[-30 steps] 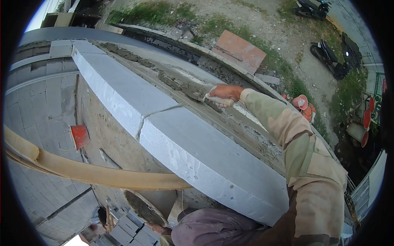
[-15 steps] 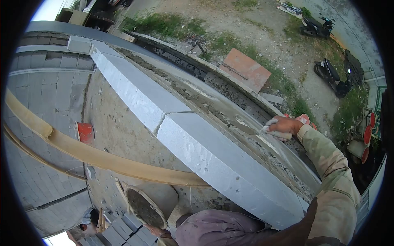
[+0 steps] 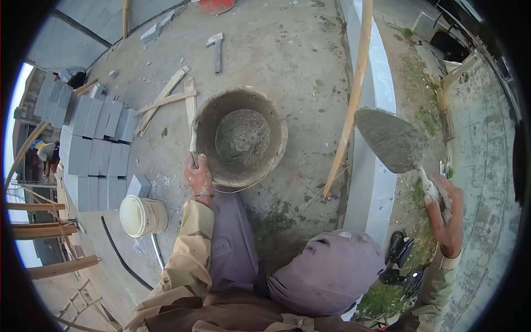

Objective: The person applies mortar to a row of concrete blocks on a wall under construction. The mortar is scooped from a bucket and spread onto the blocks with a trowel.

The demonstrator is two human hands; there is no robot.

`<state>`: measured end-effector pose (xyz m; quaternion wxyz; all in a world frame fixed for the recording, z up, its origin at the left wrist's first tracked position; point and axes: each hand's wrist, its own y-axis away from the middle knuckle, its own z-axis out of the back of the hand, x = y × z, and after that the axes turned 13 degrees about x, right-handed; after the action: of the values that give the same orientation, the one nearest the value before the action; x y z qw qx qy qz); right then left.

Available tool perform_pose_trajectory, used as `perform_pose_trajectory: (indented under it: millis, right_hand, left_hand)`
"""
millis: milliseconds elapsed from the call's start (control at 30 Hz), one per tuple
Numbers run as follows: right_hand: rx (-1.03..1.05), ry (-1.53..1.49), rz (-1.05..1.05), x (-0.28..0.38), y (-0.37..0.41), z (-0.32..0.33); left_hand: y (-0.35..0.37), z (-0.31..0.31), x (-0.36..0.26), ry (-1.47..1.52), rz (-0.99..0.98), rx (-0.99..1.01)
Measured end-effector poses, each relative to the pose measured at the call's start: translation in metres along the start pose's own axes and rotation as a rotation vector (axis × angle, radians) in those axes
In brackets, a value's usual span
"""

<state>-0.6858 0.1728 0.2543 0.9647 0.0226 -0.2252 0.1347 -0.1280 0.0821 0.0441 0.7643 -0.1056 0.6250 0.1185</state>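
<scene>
My left hand grips the rim of a round, mortar-stained bucket on the left side. Wet grey mortar lies in the bottom of the bucket. At the right, my right hand is closed around the handle of a trowel. Its broad, mortar-smeared blade points left and overlaps the edge of the light grey block wall in the view. The fingertips of my left hand are partly hidden.
A wooden pole leans along the wall. Beyond the bucket lies a hammer. Stacked grey blocks, a white pail and crossed wood strips are at the left. Another person is in the far left background.
The view has swung from the wall top to the bucket. My right hand, earlier low on the wall's outer side, now holds the trowel raised. My left hand stays at the bucket.
</scene>
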Motion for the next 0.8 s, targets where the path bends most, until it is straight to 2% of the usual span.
perform_pose_trajectory:
  millis: [33,100,133,200,233,333,400,467,600,667,800]
  right_hand:
    - [-0.010,0.208,0.219,0.033,-0.034,0.004]
    - [0.311,0.298,0.143,0.108,-0.105,-0.002]
    - [0.302,0.389,0.242,0.130,-0.135,-0.021]
    - [0.315,0.563,0.389,0.151,-0.189,-0.074]
    - [0.333,0.648,0.438,0.155,-0.214,-0.099]
    - [0.380,0.655,0.439,0.161,-0.263,-0.157]
    - [0.398,0.650,0.405,0.168,-0.275,-0.184]
    - [0.514,0.588,0.443,0.167,-0.280,-0.207]
    - [0.632,0.567,0.500,0.157,-0.258,-0.237]
    - [0.799,0.388,0.324,0.151,-0.253,-0.238]
    - [0.886,0.208,0.225,0.152,-0.244,-0.238]
  left_hand:
    - [0.002,-0.003,-0.003,0.034,0.012,-0.029]
    - [0.010,-0.003,-0.009,-0.026,-0.035,0.000]
    - [0.013,-0.004,-0.006,0.001,-0.028,-0.017]
    - [0.012,-0.004,0.003,-0.010,-0.129,-0.002]
    - [0.012,-0.003,0.011,0.021,-0.100,-0.005]
    - [0.015,-0.003,0.006,0.002,-0.101,-0.002]
    - [0.015,-0.003,0.009,0.008,-0.101,0.002]
    - [0.014,-0.004,0.007,0.043,-0.085,0.034]
    - [0.015,-0.009,-0.008,0.036,-0.113,0.062]
    - [0.013,-0.014,-0.007,0.058,-0.145,0.091]
    - [0.009,-0.032,-0.020,-0.009,-0.201,0.110]
